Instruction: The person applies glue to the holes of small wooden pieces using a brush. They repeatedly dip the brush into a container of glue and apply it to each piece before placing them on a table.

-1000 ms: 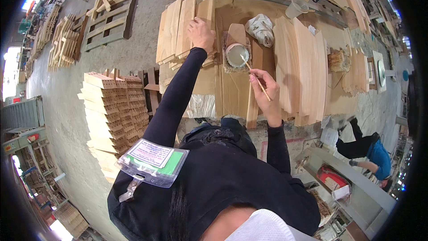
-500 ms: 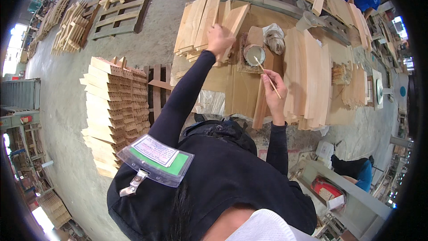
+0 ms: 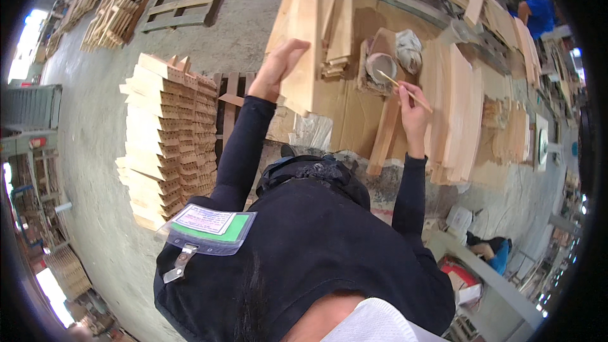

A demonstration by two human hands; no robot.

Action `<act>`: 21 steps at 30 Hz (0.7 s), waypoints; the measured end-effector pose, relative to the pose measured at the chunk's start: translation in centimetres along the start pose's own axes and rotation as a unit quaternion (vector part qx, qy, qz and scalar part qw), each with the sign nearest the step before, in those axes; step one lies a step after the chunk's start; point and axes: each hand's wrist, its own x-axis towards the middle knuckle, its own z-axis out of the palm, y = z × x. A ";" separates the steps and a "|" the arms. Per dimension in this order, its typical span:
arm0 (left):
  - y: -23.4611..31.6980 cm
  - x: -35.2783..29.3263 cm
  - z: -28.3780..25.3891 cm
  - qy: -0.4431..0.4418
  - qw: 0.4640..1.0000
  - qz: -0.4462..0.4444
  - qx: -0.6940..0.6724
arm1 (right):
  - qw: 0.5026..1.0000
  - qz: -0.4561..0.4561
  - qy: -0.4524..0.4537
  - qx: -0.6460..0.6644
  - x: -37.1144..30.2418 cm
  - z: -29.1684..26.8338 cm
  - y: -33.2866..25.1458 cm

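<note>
Fingers of the left hand [image 3: 278,69] gripped the left edge of a pale board [image 3: 304,79], which lay lengthwise away from the body at the left end of the cardboard [image 3: 353,98], overlapping the boards behind it. Fingers of the right hand [image 3: 415,113] were drawn narrow, pinching a thin stick [image 3: 394,82] whose far end reached into the mouth of a round tub [image 3: 382,57].

With only one edge of the board in the hand's grip, its long far end could tip or swing, and might knock the short pile of boards [image 3: 339,38] just beside it. The stick, so lightly pinched, could catch the tub's rim and nudge it over, or drip on the cardboard if lifted out loaded.

Inside the tub everything looked pale; how full it was could not be told. It sat on a crusted holder [image 3: 369,83], near a crumpled whitish bundle [image 3: 409,50], whose contents, if any, were hidden. Farther off, a translucent cup [image 3: 457,31] was too blurred to show what it held. Boards [image 3: 453,107] lay side by side to the right.
</note>
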 end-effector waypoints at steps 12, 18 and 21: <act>1.1 -7.0 3.4 0.058 0.991 0.017 0.123 | 0.987 -0.011 -0.025 -0.156 4.0 0.4 2.8; 1.2 -7.6 4.0 0.072 0.984 0.044 0.155 | 0.993 -0.013 0.034 -0.109 4.3 0.1 3.4; 1.1 -7.3 3.9 0.071 0.985 0.049 0.148 | 0.992 -0.007 -0.003 -0.123 4.0 -0.1 4.5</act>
